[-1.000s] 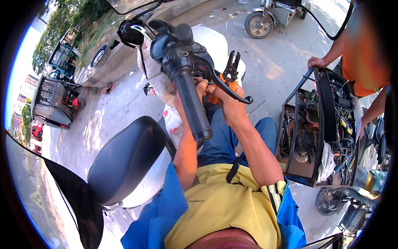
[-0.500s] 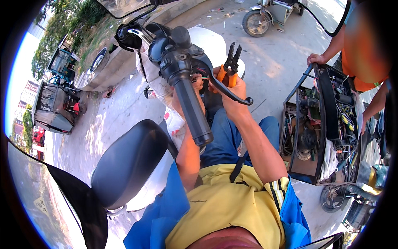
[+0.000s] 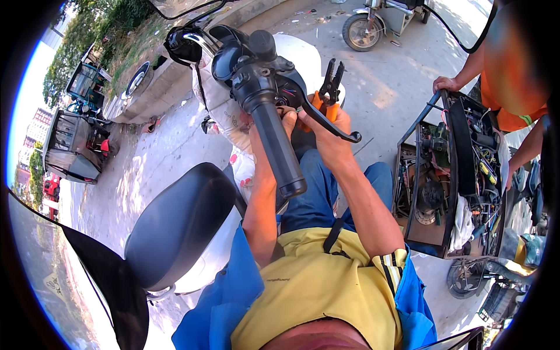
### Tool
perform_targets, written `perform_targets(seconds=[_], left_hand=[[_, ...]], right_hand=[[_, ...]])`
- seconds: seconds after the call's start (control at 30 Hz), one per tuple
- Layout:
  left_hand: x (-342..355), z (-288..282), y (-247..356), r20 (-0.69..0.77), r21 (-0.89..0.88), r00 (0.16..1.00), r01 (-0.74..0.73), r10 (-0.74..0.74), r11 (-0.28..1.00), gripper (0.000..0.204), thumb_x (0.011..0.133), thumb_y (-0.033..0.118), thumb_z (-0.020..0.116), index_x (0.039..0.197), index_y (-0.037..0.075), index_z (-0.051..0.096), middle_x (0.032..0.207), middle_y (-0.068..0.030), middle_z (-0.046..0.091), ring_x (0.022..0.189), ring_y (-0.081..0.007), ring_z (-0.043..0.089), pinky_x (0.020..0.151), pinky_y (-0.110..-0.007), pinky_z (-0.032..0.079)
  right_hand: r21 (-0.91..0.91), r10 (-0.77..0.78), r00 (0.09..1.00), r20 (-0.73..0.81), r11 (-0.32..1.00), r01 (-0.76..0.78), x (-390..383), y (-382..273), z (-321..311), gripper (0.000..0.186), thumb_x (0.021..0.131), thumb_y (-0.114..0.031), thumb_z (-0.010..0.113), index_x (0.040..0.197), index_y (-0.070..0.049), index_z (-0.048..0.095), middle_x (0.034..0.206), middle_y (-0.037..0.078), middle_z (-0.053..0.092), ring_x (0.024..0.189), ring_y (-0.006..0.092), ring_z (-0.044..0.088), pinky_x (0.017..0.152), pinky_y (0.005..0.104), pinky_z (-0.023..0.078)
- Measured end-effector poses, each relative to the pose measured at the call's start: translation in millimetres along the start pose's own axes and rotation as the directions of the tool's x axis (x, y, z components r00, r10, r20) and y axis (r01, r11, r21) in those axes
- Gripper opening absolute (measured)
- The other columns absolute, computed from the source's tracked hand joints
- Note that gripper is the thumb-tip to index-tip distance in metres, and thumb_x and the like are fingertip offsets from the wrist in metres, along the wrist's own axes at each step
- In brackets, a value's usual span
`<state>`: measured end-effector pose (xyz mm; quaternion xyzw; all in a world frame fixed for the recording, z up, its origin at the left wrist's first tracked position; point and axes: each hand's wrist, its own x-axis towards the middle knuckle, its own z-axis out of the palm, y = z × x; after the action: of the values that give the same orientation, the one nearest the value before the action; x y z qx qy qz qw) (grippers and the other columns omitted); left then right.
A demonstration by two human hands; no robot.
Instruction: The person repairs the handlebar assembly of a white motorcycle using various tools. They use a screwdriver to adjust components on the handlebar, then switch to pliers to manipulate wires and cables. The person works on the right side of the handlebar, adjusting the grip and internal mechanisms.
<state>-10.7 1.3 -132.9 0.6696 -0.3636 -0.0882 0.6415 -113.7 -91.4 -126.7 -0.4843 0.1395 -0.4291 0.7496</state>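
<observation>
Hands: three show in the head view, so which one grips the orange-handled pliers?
The right hand grips the pliers, just behind the brake lever. The left hand is at the handlebar grip; another person's hand rests on the tool crate.

A yellow shirt (image 3: 318,286) with short sleeves is being worn, and dark and white stripes are being shown at the hem of the right sleeve (image 3: 392,261). A blue garment (image 3: 219,303) is being worn over it, being seen at the near left and again at the near right of the body. A dark strap (image 3: 333,234) is being carried across the chest, running from the collar towards the lap. Blue jeans (image 3: 318,192) are being worn on the legs. Both forearms are being left bare, and nothing is being worn on the left hand (image 3: 274,122) or on the right hand (image 3: 326,131).
</observation>
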Motion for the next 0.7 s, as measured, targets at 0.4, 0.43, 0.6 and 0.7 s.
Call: perform_targets(seconds=[0.4,0.43,0.6,0.7], left_hand=[[-19,13,28,-0.062,-0.269,0.983,0.148,-0.171,0.952,0.019,0.099,0.018,0.075,0.107,0.002,0.067,0.091,-0.0050,0.069,0.076,-0.0114,0.059,0.073,-0.027,0.050],[-20,10,23,-0.066,-0.197,0.987,0.132,-0.147,0.972,0.020,0.098,0.018,0.075,0.107,0.002,0.068,0.090,-0.0045,0.069,0.076,-0.0110,0.059,0.073,-0.027,0.049],[-20,14,15,-0.119,-0.109,0.991,0.054,-0.067,0.993,0.023,0.094,0.019,0.081,0.105,-0.001,0.075,0.087,-0.0048,0.072,0.067,-0.0091,0.059,0.060,-0.024,0.049],[-21,15,8,-0.083,-0.186,0.996,0.027,-0.043,0.982,0.022,0.094,0.016,0.081,0.106,-0.002,0.075,0.088,-0.0054,0.072,0.068,-0.0096,0.059,0.061,-0.024,0.049]], right_hand=[[0.101,0.265,0.964,0.035,0.958,-0.268,-21,-5,4,0.020,0.094,0.000,0.068,0.113,-0.002,0.066,0.091,0.001,0.064,0.075,0.0086,0.058,0.066,0.0245,0.048],[0.040,0.242,0.970,0.041,0.969,-0.243,-22,-4,-1,0.020,0.094,0.000,0.068,0.114,-0.002,0.065,0.091,0.001,0.064,0.077,0.0086,0.059,0.067,0.0244,0.049],[-0.048,0.067,0.995,-0.076,0.996,-0.071,-31,-2,-11,0.021,0.095,0.000,0.070,0.114,-0.001,0.065,0.095,0.001,0.064,0.087,0.0081,0.061,0.078,0.0247,0.052],[-0.138,-0.013,0.998,-0.055,0.990,0.006,-23,-7,-11,0.024,0.093,0.002,0.073,0.115,-0.001,0.063,0.099,0.001,0.065,0.091,0.0081,0.062,0.082,0.0254,0.053]])
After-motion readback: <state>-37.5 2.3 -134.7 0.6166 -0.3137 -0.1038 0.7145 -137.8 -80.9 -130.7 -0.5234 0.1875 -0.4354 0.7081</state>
